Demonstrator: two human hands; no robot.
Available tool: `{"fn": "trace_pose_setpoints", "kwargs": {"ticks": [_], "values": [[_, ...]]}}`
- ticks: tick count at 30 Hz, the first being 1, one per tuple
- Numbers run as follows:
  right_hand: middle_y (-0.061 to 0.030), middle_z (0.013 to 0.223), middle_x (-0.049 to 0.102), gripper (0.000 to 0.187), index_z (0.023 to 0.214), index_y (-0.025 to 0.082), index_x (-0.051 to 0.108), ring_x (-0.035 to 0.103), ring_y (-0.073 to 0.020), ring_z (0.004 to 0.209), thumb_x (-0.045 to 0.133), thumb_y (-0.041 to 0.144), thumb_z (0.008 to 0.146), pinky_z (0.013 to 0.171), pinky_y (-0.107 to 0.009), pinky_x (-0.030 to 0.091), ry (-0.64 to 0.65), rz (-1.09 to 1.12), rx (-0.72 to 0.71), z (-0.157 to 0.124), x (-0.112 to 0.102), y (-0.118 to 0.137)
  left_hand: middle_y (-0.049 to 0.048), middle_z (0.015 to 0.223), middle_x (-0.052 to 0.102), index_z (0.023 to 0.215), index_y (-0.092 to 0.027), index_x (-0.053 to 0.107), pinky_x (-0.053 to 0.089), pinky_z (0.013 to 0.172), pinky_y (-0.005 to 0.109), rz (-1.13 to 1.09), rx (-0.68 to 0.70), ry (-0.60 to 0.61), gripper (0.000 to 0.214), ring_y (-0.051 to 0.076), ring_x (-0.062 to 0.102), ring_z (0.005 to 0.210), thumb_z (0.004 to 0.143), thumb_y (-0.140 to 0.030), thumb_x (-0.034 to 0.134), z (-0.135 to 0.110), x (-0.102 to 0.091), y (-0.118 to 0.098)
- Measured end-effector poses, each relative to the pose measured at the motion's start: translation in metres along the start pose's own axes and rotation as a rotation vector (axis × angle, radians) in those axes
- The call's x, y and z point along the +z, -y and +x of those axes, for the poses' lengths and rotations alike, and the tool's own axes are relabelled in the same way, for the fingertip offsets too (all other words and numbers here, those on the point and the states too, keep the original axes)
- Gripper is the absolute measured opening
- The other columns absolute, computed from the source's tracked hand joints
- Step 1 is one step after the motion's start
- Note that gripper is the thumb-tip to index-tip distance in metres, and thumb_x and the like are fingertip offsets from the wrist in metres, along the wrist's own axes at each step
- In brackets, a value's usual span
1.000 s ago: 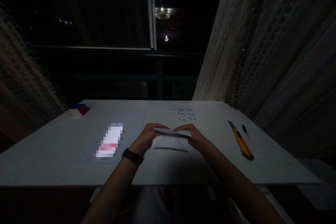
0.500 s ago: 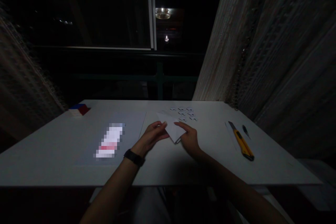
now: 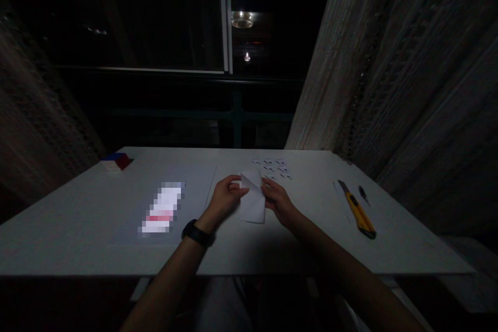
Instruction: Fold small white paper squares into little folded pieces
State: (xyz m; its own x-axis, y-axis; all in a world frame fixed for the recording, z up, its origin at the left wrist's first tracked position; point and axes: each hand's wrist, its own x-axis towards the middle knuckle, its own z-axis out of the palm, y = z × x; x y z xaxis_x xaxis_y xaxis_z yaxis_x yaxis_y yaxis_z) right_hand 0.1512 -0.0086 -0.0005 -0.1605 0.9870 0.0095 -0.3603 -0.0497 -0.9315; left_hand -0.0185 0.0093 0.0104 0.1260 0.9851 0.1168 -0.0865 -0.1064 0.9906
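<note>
A folded white paper (image 3: pixel 252 201) lies upright-oriented on the white table (image 3: pixel 78 228), its long side running away from me. My left hand (image 3: pixel 225 198), with a dark watch on the wrist, pinches the paper's upper left edge. My right hand (image 3: pixel 277 198) pinches the upper right edge. Both hands rest low on the table around the paper, fingers curled onto it.
A yellow utility knife (image 3: pixel 358 211) and a small dark pen-like tool (image 3: pixel 364 194) lie at the right. Several small paper cut-outs (image 3: pixel 272 167) sit behind the hands. A large sheet with a blurred patch (image 3: pixel 163 207) lies left; a red-and-blue block (image 3: pixel 115 161) sits far left. Curtains hang on both sides.
The paper has been turned from a wide trapezoid lying crosswise to a narrow shape pointing away from me; both hands shifted along its edges and stayed on it.
</note>
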Motion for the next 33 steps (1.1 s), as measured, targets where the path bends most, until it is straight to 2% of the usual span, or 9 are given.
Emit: {"fn": "trace_pose_setpoints", "kwargs": {"ticks": [4,8,14,18,22,26,28,30,33], "values": [[-0.003,0.066,0.065,0.037,0.079,0.013,0.066,0.056,-0.0139,0.056,0.074,0.041,0.057,0.054,-0.026,0.042,-0.005,-0.069,0.06,0.003,-0.001,-0.002,0.0021,0.064,0.066,0.115,-0.015,0.048,0.046,0.057,0.026,0.011,-0.026,0.175,0.064,0.016,0.062,0.058,0.057,-0.022,0.074,-0.005,0.006,-0.003],[-0.0051,0.068,0.066,0.035,0.076,0.011,0.067,0.058,-0.0154,0.059,0.077,0.036,0.054,0.058,-0.028,0.045,-0.039,-0.026,0.077,0.004,-0.005,0.002,-0.0009,0.061,0.064,0.126,-0.017,0.042,0.043,0.054,0.023,0.043,-0.005,0.163,0.075,0.013,0.059,0.054,0.058,-0.02,0.073,-0.004,0.01,-0.008],[-0.0062,0.074,0.066,0.035,0.084,0.012,0.065,0.058,-0.0154,0.062,0.073,0.036,0.06,0.058,-0.028,0.047,-0.006,-0.013,0.052,0.006,-0.007,0.013,0.0057,0.074,0.066,0.114,-0.01,0.057,0.044,0.06,0.025,0.123,0.034,0.155,0.055,0.015,0.06,0.063,0.062,-0.023,0.07,0.002,0.016,-0.012],[-0.0037,0.091,0.064,0.047,0.105,0.023,0.058,0.059,-0.0159,0.07,0.071,0.036,0.062,0.057,-0.026,0.046,-0.075,-0.087,-0.145,0.015,-0.004,0.026,0.0055,0.074,0.065,0.112,-0.01,0.06,0.043,0.06,0.025,0.186,0.1,0.179,0.049,0.015,0.057,0.063,0.067,-0.026,0.066,0.011,0.017,-0.018],[-0.0033,0.088,0.063,0.034,0.09,0.021,0.061,0.058,-0.0177,0.076,0.069,0.039,0.062,0.063,-0.027,0.046,-0.179,-0.341,-0.401,0.034,-0.005,0.035,0.0042,0.076,0.064,0.107,-0.012,0.063,0.042,0.057,0.023,0.216,0.161,0.16,0.042,0.012,0.054,0.06,0.068,-0.027,0.064,0.021,0.022,-0.019],[0.0,0.066,0.06,0.029,0.076,0.018,0.06,0.055,-0.0166,0.062,0.065,0.045,0.064,0.055,-0.027,0.043,-0.278,-0.461,-0.458,0.051,-0.008,0.033,0.0058,0.083,0.066,0.109,-0.012,0.063,0.043,0.059,0.024,0.196,0.205,0.019,0.042,0.014,0.057,0.064,0.07,-0.028,0.063,0.029,0.026,-0.008],[0.0001,0.063,0.06,0.028,0.07,0.017,0.06,0.055,-0.0166,0.061,0.065,0.045,0.064,0.057,-0.027,0.043,-0.306,-0.473,-0.481,0.053,-0.008,0.028,0.0059,0.086,0.067,0.112,-0.014,0.061,0.045,0.065,0.026,0.222,0.257,-0.065,0.041,0.015,0.059,0.069,0.073,-0.028,0.061,0.029,0.027,-0.001],[-0.0019,0.07,0.064,0.027,0.072,0.017,0.062,0.058,-0.018,0.068,0.065,0.044,0.066,0.062,-0.029,0.045,-0.322,-0.459,-0.514,0.051,-0.005,0.024,0.006,0.09,0.067,0.112,-0.017,0.061,0.046,0.072,0.028,0.298,0.344,-0.128,0.036,0.016,0.06,0.076,0.077,-0.027,0.057,0.026,0.027,0.004],[-0.0048,0.09,0.067,0.027,0.087,0.018,0.066,0.06,-0.0206,0.087,0.063,0.039,0.07,0.078,-0.033,0.046,-0.318,-0.452,-0.578,0.045,-0.001,0.02,0.0065,0.097,0.065,0.11,-0.019,0.062,0.044,0.081,0.03,0.409,0.475,-0.112,0.03,0.018,0.059,0.089,0.083,-0.026,0.05,0.02,0.026,0.005]]}}
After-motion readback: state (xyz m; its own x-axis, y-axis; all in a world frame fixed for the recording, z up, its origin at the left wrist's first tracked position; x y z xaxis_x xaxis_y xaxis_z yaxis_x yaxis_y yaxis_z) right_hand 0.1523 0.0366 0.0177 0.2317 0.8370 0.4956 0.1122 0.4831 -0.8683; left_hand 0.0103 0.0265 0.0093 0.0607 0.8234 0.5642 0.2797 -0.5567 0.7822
